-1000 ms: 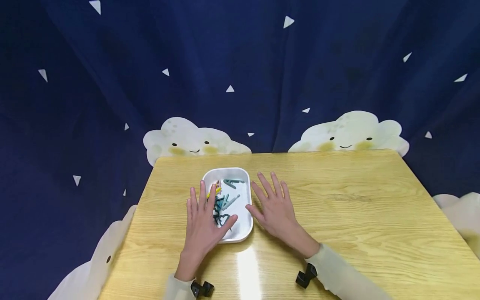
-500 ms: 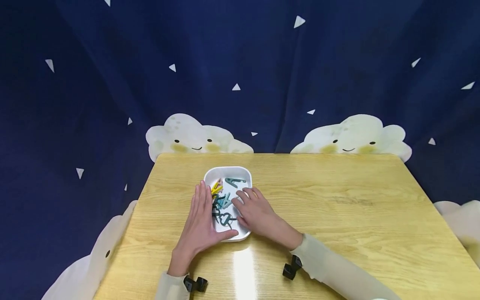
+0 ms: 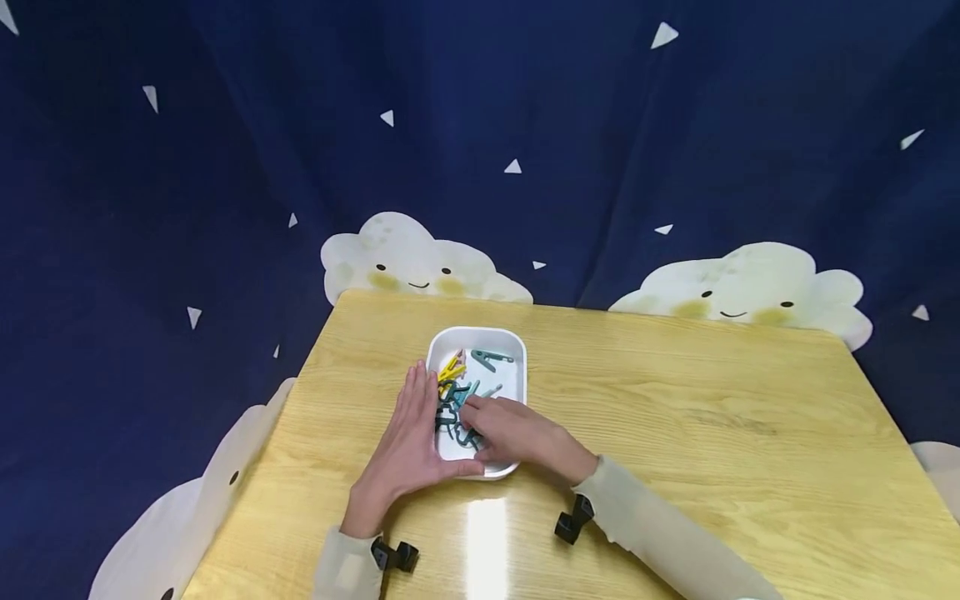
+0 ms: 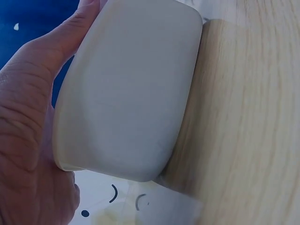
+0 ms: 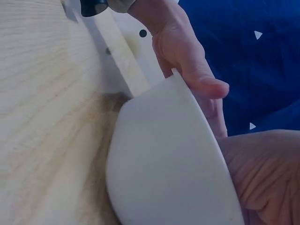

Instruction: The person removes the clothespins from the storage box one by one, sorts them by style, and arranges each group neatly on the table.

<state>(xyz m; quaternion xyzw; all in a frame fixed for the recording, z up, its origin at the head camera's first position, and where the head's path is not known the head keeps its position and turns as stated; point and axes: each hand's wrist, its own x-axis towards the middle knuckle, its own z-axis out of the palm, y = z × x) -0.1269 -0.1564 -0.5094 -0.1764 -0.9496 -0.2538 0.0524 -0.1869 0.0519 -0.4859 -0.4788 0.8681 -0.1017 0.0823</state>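
A white tray [image 3: 522, 367] on the table holds several small clips. My left hand [image 3: 405, 442] lies along the tray's left side with straight fingers, its thumb across the near rim. Inside the tray, my right hand [image 3: 517, 429] has bent fingers down among the clips; they hide whatever is between them, so I cannot tell what they grip. Close to those fingers are a light teal clip [image 3: 467, 392] and dark green outline-shaped clips [image 3: 446, 417]. Farther back lie a yellow clip [image 3: 451, 367], a pink clip [image 3: 461, 357] and a grey-green clip [image 3: 491, 358].
The wooden table [image 3: 675, 400] extends well to the right of the tray. Behind it hangs a dark blue curtain [image 3: 450, 150] with white triangles and clouds. A small black device [image 3: 573, 518] sits at my right wrist, another black device [image 3: 395, 556] at my left.
My left hand has moved from over the tray to its side. My right hand has come in from the right, bending its fingers into the tray. The head view has shifted slightly.
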